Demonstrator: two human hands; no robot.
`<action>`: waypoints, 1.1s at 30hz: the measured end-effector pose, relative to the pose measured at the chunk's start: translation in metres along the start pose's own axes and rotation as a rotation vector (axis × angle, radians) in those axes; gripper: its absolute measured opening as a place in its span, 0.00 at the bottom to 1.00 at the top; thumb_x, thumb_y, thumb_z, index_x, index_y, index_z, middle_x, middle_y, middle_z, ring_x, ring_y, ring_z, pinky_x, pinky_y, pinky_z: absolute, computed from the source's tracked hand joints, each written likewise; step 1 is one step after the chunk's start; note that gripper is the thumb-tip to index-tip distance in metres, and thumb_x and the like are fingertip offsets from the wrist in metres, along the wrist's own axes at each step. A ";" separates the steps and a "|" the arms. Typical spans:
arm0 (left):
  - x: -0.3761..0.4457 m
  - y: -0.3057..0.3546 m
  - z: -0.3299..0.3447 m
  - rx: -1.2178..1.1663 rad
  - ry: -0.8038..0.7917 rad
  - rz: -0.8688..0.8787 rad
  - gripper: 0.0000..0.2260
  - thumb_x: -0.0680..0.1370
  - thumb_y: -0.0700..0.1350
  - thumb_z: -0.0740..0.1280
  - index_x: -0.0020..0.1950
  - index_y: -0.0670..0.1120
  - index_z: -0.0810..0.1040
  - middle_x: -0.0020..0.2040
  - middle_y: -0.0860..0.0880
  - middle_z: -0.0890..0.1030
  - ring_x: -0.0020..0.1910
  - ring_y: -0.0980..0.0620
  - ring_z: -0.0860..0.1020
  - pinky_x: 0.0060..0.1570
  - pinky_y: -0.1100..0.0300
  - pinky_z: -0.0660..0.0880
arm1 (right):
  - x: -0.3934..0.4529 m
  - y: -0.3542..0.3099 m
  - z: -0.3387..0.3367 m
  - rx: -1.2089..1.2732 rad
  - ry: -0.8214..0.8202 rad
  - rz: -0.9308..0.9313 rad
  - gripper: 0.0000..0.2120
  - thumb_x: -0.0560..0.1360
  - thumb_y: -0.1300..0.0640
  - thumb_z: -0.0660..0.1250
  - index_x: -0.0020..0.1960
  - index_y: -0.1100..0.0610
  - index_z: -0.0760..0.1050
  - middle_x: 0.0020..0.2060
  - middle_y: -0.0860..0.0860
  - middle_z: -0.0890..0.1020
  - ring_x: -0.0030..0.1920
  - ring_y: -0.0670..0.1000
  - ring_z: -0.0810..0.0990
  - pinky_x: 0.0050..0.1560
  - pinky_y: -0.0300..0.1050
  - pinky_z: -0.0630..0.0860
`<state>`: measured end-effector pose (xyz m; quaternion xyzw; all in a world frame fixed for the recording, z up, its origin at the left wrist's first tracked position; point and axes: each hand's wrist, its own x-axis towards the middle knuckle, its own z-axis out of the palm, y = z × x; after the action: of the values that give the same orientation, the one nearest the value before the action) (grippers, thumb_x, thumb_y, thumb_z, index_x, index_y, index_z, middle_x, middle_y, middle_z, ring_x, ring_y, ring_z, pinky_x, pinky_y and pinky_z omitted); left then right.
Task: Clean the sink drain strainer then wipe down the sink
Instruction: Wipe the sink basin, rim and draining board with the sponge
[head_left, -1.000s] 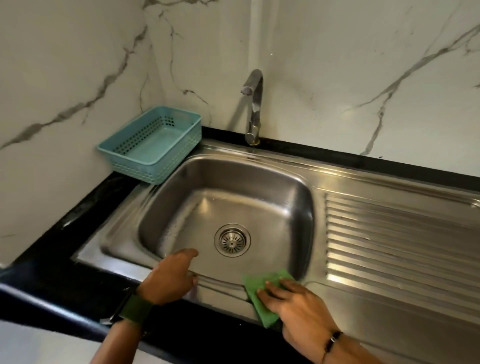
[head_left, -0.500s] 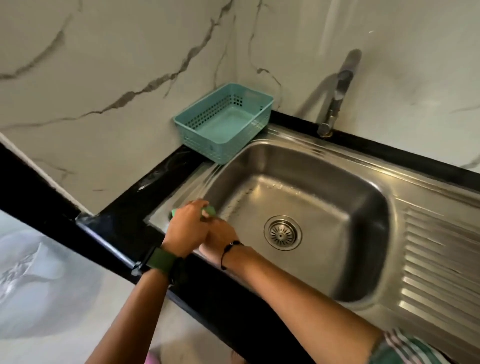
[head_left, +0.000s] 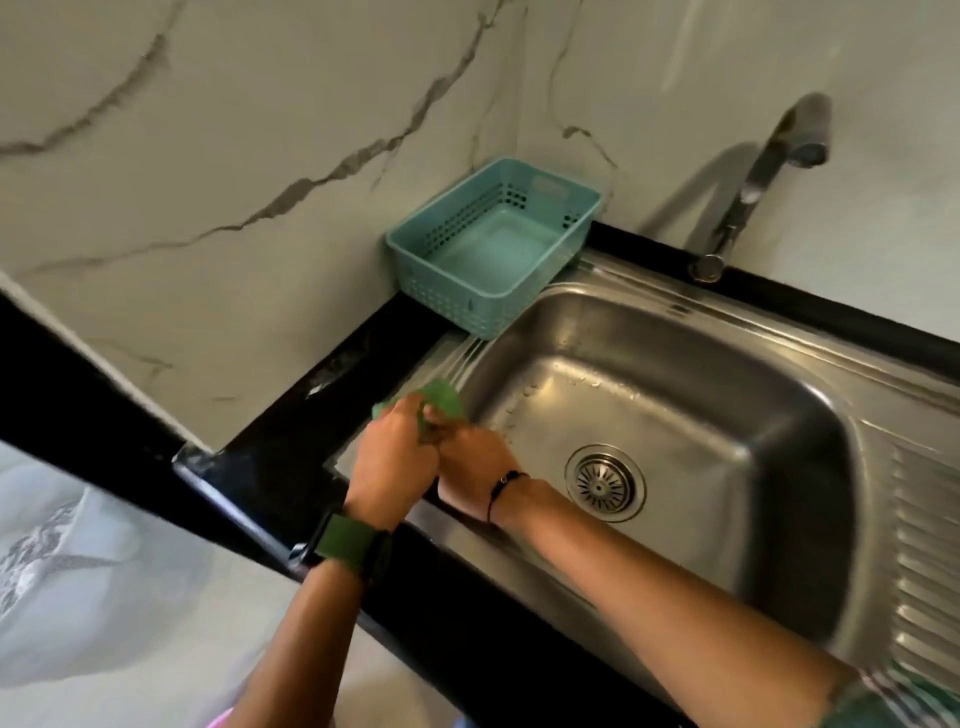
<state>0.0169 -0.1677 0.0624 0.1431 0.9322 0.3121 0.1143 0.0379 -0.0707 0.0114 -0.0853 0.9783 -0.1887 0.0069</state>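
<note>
Head view: two hands' fingers (head_left: 415, 415) pinch one green cloth (head_left: 445, 399) beside one sink (head_left: 779, 415).

Dim, soft daylight from the right throws the tap's (head_left: 769, 171) shadow leftward on the wall (head_left: 260, 156). Motion blur smears the edges; wide-angle bending tilts the counter (head_left: 311, 374).

Green watch strap (head_left: 347, 544) on left wrist, thin black bracelet (head_left: 501, 486) on right

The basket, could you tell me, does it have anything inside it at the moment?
No, the basket beside the sink shows only its bare teal floor, with nothing lying in it.
</note>
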 end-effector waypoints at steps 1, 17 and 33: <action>-0.001 0.000 0.001 0.018 -0.034 0.021 0.22 0.72 0.33 0.60 0.65 0.42 0.70 0.61 0.39 0.77 0.60 0.40 0.75 0.55 0.54 0.72 | -0.013 0.001 -0.003 -0.008 -0.088 -0.014 0.18 0.72 0.67 0.60 0.61 0.60 0.75 0.61 0.61 0.78 0.58 0.63 0.78 0.49 0.54 0.76; -0.103 0.125 0.159 0.130 -0.665 0.752 0.25 0.75 0.38 0.56 0.72 0.46 0.59 0.75 0.46 0.59 0.74 0.52 0.58 0.70 0.64 0.52 | -0.369 0.103 -0.089 -0.579 -0.109 0.356 0.23 0.78 0.54 0.48 0.54 0.50 0.82 0.54 0.46 0.83 0.53 0.54 0.83 0.60 0.41 0.74; -0.117 0.187 0.212 0.332 -0.554 0.908 0.26 0.67 0.56 0.67 0.63 0.47 0.75 0.66 0.49 0.75 0.67 0.54 0.71 0.69 0.66 0.60 | -0.224 0.304 -0.130 -0.125 0.055 1.178 0.29 0.75 0.56 0.59 0.74 0.49 0.55 0.75 0.49 0.56 0.75 0.59 0.52 0.70 0.62 0.61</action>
<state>0.2270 0.0521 0.0267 0.6231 0.7488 0.1296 0.1852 0.2024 0.2931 0.0153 0.4768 0.8699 -0.0972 0.0801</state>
